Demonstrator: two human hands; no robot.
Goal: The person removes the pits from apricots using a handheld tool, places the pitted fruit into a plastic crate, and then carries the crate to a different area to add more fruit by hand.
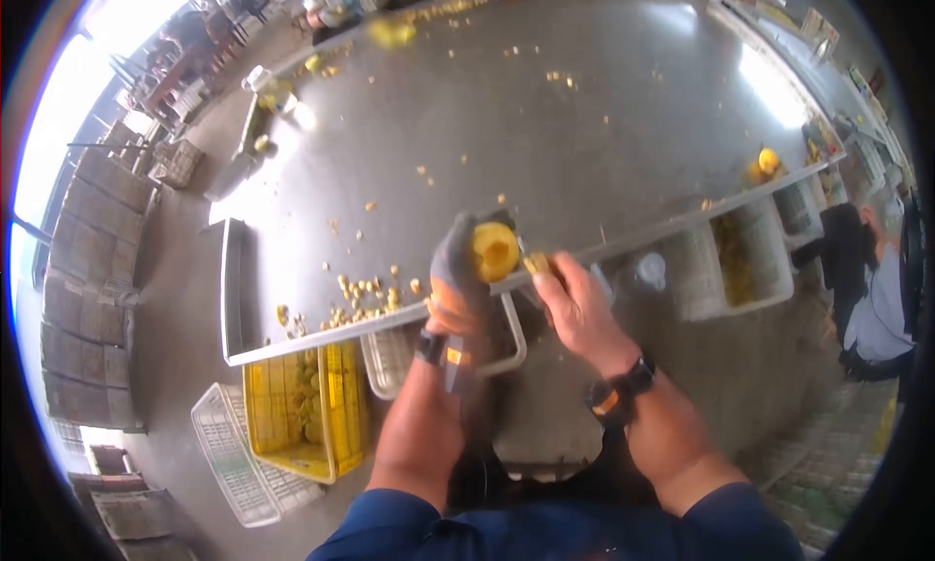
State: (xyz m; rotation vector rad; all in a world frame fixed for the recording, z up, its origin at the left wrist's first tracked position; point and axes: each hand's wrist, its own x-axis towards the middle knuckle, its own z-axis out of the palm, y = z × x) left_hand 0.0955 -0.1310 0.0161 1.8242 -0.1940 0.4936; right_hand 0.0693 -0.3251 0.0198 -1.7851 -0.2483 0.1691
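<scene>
My left hand (pixel 460 279), in a grey and orange glove, is closed around a halved yellow peach (pixel 496 250) near the front edge of the metal table. The cut face is turned up and shows a darker hollow in its middle. My bare right hand (pixel 579 308) grips a small metal-tipped hand tool (pixel 535 262) by its yellowish handle. The tool's tip is right at the peach's right side. To the left of my gloved hand, many small pits and scraps (pixel 365 298) lie along the table's front edge.
A white crate (pixel 516 332) stands under the table edge below my hands. To the left are a yellow crate (pixel 341 410) and another white crate (pixel 219 454). White bins (pixel 774 259) and a seated person (pixel 881 298) are at the right. A yellow fruit (pixel 768 161) lies at the table's right end.
</scene>
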